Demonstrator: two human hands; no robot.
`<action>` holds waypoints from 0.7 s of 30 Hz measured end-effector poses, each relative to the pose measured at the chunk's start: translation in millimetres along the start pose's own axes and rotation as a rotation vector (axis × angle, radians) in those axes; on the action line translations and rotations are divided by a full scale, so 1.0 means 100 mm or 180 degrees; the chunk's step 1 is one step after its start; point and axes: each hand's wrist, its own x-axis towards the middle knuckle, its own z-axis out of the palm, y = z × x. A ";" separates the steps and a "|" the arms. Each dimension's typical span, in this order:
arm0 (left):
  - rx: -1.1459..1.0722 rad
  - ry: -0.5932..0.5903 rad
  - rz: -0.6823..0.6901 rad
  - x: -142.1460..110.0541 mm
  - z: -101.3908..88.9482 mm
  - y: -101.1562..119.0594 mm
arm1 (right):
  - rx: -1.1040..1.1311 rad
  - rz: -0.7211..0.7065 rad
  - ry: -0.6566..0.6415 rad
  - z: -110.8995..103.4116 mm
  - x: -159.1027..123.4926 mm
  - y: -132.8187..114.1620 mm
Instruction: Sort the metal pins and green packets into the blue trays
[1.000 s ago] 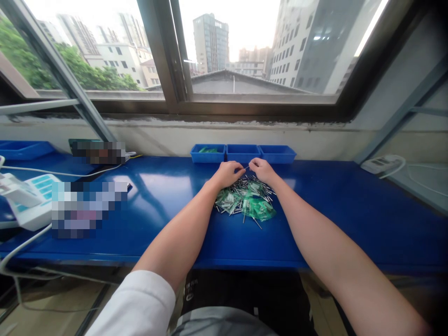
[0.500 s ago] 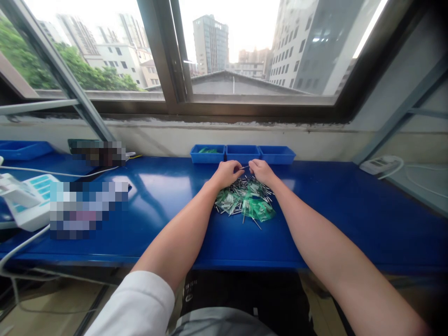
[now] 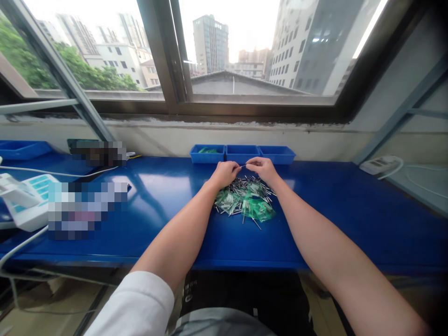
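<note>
Between my two hands, above the far side of a pile, runs a thin metal rod [image 3: 243, 165]. My left hand [image 3: 226, 174] pinches its left end, and the fingertips of my right hand [image 3: 263, 169] close on the other end. Below them lies a heap of short metal rods [image 3: 239, 187], loose and pointing every way. Clear green plastic bags [image 3: 259, 210] rest on the near part of the heap, with rods showing through or around them. A few rods stick out toward me.
Three blue bins [image 3: 242, 154] stand in a row behind my hands; the left one holds something green. The blue table [image 3: 168, 219] carries a white device with teal compartments [image 3: 38, 196] at left and a white power strip [image 3: 380, 164] at far right. A window rises behind.
My right hand's fingers have straightened somewhat and shifted slightly left along the rod. My left hand has shifted slightly, its fingers drawn closer together. The heap looks the same.
</note>
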 end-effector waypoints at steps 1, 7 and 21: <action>0.0000 -0.0005 -0.0004 0.00 0.00 0.00 | 0.0039 0.0049 0.0000 0.00 0.00 -0.01; -0.0001 -0.0105 -0.0072 0.00 0.00 0.00 | 0.0189 0.0220 -0.0102 -0.03 -0.01 -0.04; 0.0177 0.0138 -0.0456 -0.03 0.03 -0.05 | -0.0572 0.0057 0.1293 -0.15 0.10 0.17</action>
